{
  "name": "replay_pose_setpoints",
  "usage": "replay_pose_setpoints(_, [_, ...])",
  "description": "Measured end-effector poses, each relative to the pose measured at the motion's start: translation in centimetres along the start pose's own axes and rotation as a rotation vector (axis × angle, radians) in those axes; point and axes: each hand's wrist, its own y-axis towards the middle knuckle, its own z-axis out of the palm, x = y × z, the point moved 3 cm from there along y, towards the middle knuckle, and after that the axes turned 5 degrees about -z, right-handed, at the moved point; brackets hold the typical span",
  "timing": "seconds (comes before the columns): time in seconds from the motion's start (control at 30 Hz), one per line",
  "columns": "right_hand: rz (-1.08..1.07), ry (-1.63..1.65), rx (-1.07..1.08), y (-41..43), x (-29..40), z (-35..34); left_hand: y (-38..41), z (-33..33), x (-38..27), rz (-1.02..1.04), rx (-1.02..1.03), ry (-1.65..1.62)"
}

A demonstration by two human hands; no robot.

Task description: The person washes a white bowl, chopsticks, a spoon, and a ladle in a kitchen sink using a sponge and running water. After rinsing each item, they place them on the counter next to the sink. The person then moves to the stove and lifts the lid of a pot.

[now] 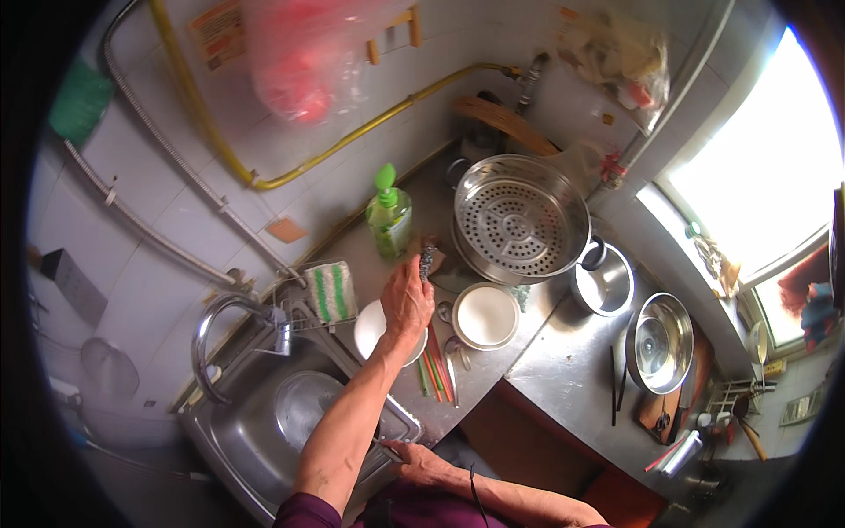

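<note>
My left hand [408, 300] reaches over a white bowl [371, 330], a steel wool scourer [428, 259] held at its fingertips. The hand hides part of the bowl. Close to my body, by the front edge of the steel sink [231, 429], my right hand [422, 463] grips a thin, flat utensil [388, 451]; most of it is hidden. Coloured chopsticks [434, 369] and metal spoons [451, 350] lie between that bowl and a second white bowl [486, 317]. A green dish soap bottle [389, 221] stands beyond my left fingers.
Inside the sink lies a round metal lid or basin [310, 404] under the curved faucet [214, 323]. A striped sponge [331, 292] rests on a wire rack. To the right are a steel steamer pot [521, 221], a steel pot [604, 280] and a tilted steel basin [660, 343].
</note>
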Motion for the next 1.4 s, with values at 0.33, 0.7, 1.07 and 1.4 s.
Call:
replay_pose_setpoints(0.33, [0.263,0.253,0.001,1.5,3.1,1.5,-16.1,-18.1,8.8,-0.246,-0.319,-0.254])
replay_pose_setpoints(0.7, [0.543,0.305,0.054,3.1,3.5,3.1,-37.6,-7.5,34.8,-0.766,0.105,0.167])
replay_pose_setpoints(1.07, [0.426,0.058,0.212,3.1,6.8,6.4,-33.4,-13.5,24.1,-0.737,0.037,-0.071])
replay_pose_setpoints(1.4, [0.442,0.29,0.109,0.1,5.7,6.3,-31.0,-18.3,29.4,-0.917,-0.411,0.139])
